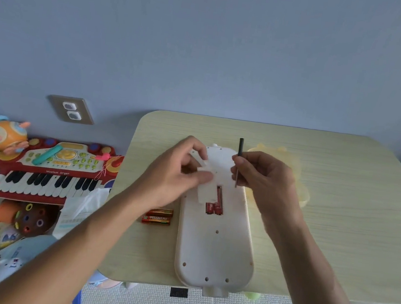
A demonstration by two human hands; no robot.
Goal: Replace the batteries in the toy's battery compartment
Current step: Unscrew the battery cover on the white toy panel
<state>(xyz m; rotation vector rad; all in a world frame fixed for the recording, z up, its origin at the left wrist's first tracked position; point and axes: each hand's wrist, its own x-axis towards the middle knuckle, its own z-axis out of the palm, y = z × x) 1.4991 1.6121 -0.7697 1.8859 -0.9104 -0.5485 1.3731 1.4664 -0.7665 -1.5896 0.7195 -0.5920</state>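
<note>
The two bare forearms come in from the bottom edge and meet over the toy, a long white plastic body that lies face down on the table. Its long axis runs away from the person, and its near end hangs a little over the table edge.

The battery compartment sits in the far half of the toy, just under both hands, with red batteries inside it that lie along the same axis. The left hand pinches the white compartment cover and holds it over the left part of the opening, so the cover seems to be off. The right hand grips a thin black screwdriver, almost upright, just right of the compartment.

Two spare batteries lie on the table touching the left side of the toy, nearer to the left hand. I judge that hand should fetch them once it lays down the cover.
</note>
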